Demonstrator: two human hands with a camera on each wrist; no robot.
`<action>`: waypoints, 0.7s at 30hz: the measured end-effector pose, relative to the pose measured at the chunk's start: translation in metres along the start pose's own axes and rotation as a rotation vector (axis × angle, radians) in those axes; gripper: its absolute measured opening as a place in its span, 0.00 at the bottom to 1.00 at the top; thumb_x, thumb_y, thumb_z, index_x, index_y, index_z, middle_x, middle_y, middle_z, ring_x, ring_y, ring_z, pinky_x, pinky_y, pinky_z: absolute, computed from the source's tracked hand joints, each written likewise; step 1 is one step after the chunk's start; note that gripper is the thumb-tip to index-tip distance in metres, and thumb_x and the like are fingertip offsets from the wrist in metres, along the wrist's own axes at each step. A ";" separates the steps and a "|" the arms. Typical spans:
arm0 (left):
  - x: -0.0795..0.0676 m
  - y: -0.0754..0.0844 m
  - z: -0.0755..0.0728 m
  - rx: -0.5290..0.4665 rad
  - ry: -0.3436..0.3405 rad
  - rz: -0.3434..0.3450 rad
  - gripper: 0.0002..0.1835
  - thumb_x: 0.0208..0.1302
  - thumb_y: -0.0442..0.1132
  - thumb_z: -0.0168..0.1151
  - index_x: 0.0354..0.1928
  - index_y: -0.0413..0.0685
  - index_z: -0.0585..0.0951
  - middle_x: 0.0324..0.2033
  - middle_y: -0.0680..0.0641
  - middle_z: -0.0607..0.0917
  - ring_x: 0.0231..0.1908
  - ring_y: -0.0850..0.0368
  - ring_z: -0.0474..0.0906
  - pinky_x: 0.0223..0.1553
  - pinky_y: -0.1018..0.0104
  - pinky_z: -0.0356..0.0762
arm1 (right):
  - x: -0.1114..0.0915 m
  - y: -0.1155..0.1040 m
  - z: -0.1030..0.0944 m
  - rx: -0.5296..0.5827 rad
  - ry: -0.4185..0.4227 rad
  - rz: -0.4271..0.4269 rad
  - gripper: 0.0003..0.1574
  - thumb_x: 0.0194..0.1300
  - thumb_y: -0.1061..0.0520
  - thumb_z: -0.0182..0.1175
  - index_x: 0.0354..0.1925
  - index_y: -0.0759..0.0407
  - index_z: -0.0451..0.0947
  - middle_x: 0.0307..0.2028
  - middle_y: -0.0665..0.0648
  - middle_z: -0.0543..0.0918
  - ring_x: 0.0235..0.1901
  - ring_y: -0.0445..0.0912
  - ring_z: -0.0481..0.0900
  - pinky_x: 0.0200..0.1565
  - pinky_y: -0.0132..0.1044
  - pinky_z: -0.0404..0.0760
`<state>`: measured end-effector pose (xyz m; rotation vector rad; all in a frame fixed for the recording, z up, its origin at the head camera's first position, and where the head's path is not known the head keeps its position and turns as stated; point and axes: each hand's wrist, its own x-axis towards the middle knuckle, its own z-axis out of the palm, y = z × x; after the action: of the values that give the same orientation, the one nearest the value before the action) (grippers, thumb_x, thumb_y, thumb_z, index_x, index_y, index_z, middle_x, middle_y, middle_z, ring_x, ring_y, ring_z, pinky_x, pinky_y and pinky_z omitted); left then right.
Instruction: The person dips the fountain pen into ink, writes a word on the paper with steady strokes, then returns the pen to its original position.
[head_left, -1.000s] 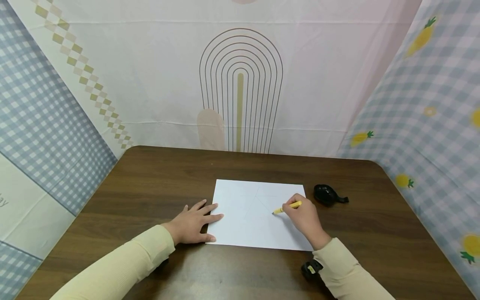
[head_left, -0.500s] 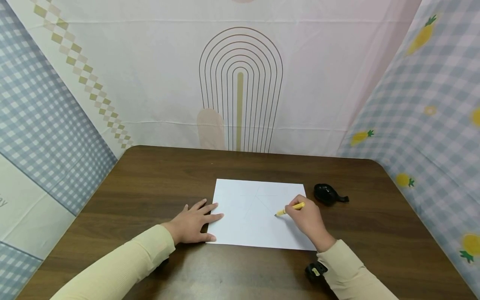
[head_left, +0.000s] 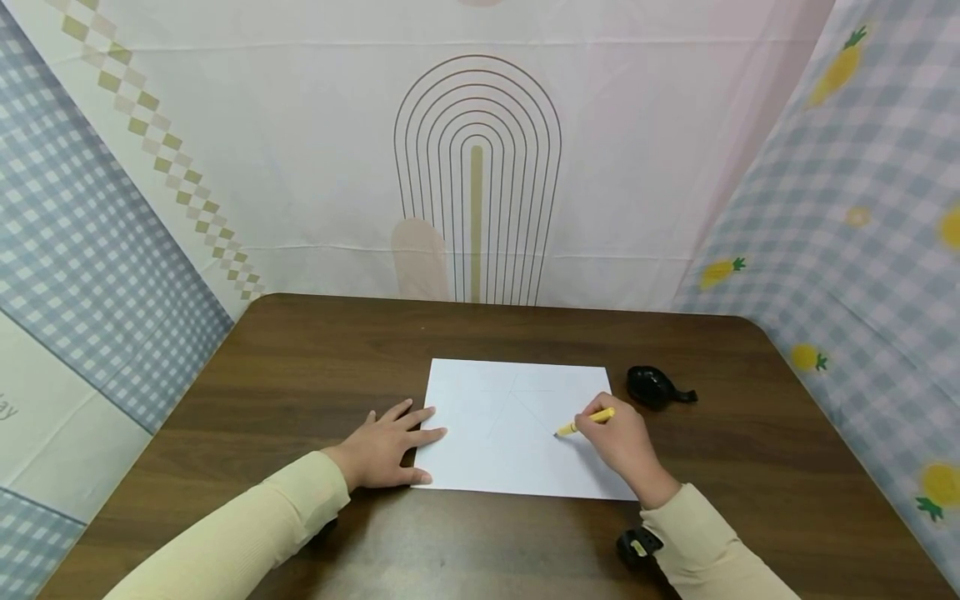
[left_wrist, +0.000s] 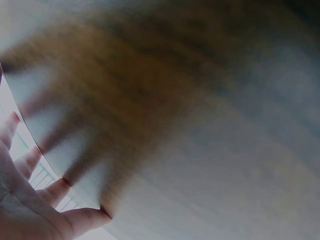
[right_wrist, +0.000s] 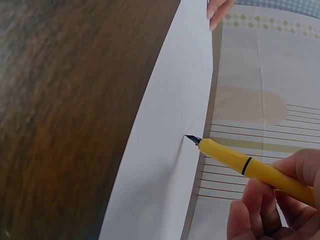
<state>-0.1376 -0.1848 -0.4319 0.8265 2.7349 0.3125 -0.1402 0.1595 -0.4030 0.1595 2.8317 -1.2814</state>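
Observation:
A white sheet of paper [head_left: 480,462] lies on the brown table, bearing a few thin straight lines: one across, two slanting apart below it. My right hand [head_left: 618,437] pinches a yellow fountain pen [head_left: 592,421] above the sheet's right half. In the right wrist view the dark nib of the fountain pen [right_wrist: 230,156] touches the paper at the end of a thin line. My left hand [head_left: 386,446] rests with fingers spread on the paper's left edge. The left wrist view shows the left hand's fingers [left_wrist: 82,220] spread out against the tabletop.
To the right of the paper lies a glossy black object with a short tail [head_left: 652,387]; its kind is unclear. The wooden table [head_left: 337,350] has rounded far corners. Patterned cloths [head_left: 600,167] hang behind it and at both sides.
My right hand has moved the fountain pen slightly right and toward me, and the slanting line follows it. My left hand has stayed in place.

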 end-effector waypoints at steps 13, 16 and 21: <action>0.000 0.000 0.001 -0.003 0.005 0.002 0.36 0.61 0.63 0.60 0.71 0.66 0.67 0.73 0.48 0.59 0.72 0.37 0.48 0.58 0.24 0.53 | 0.000 0.004 -0.002 -0.014 -0.002 -0.011 0.07 0.61 0.59 0.60 0.30 0.62 0.75 0.28 0.57 0.78 0.27 0.47 0.70 0.28 0.34 0.70; 0.000 0.000 0.001 -0.003 0.004 0.003 0.36 0.61 0.63 0.60 0.71 0.66 0.67 0.73 0.48 0.59 0.72 0.37 0.48 0.58 0.24 0.53 | -0.001 0.004 -0.002 -0.009 -0.008 -0.008 0.07 0.61 0.59 0.60 0.30 0.62 0.75 0.29 0.57 0.78 0.27 0.47 0.70 0.28 0.34 0.70; 0.000 0.000 0.000 -0.005 -0.001 0.002 0.37 0.61 0.63 0.60 0.71 0.65 0.66 0.73 0.48 0.58 0.72 0.36 0.48 0.58 0.24 0.53 | -0.001 0.005 -0.003 -0.002 -0.015 -0.005 0.07 0.62 0.58 0.60 0.31 0.62 0.75 0.29 0.57 0.78 0.27 0.47 0.69 0.28 0.35 0.70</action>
<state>-0.1374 -0.1847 -0.4319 0.8282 2.7311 0.3194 -0.1382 0.1648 -0.4045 0.1430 2.8229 -1.2747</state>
